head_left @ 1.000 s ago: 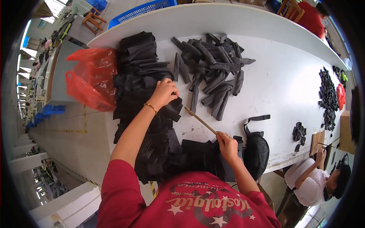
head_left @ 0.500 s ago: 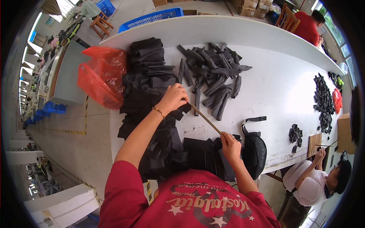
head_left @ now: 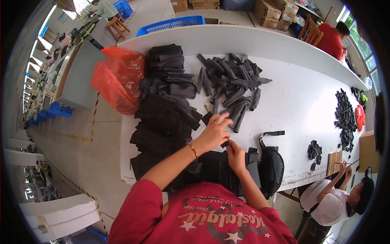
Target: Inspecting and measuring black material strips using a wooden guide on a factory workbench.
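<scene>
My left hand (head_left: 214,133) curls over a black fabric strip (head_left: 207,118) lying along a thin rod, some of its fingers lifted. The rod's tip (head_left: 206,108) pokes out past the strip; its middle is hidden by my left hand. My right hand (head_left: 237,157) is just below, thumb and fingers closed at the rod's near end, where dark fabric (head_left: 225,144) also shows. Left of my hands lies a wide heap of flat black fabric pieces (head_left: 162,110). Beyond them is a loose pile of narrow black fabric tubes (head_left: 235,77).
A red plastic bag (head_left: 120,81) stands at the table's left edge. A black pouch with a strap (head_left: 271,166) lies right of my right hand. A raised board (head_left: 243,37) borders the far side. At the right, a co-worker (head_left: 331,201) sits near small black pieces (head_left: 345,120).
My left hand has slid down along the rod toward my right hand, covering most of the rod. The view has shifted slightly.
</scene>
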Action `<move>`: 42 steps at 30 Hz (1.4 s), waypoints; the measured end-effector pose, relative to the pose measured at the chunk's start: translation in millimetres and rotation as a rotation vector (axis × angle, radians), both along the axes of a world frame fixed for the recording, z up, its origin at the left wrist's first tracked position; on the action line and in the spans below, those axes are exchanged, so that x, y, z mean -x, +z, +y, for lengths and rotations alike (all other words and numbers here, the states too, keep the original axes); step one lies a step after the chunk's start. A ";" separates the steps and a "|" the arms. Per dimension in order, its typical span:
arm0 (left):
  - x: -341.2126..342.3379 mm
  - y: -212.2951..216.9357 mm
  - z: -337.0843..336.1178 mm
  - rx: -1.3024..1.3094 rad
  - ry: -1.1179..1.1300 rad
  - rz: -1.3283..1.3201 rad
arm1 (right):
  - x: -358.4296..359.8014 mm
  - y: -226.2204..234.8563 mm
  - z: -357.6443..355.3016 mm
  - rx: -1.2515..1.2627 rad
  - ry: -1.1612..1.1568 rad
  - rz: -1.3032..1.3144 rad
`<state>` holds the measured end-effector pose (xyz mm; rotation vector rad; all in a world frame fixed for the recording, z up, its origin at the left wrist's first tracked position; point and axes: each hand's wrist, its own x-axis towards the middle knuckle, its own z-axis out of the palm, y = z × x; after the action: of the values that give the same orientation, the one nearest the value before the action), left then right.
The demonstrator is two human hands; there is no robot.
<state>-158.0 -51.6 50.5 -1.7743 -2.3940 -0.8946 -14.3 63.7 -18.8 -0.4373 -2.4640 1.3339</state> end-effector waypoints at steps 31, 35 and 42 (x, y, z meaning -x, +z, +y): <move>-51.1 -63.7 -16.0 -1.045 0.880 -1.827 | -122.3 40.9 -34.5 0.439 0.146 -0.417; -39.5 -63.2 -19.4 -1.106 0.908 -1.843 | -163.5 55.6 -19.4 0.209 0.149 -0.519; -8.0 -47.4 -22.1 -1.336 0.867 -1.796 | -159.0 76.1 -12.0 0.135 0.087 -0.462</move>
<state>-150.0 -73.7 3.1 0.9001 -1.1466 -3.0930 144.7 51.8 57.2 -0.7517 -2.7919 1.5893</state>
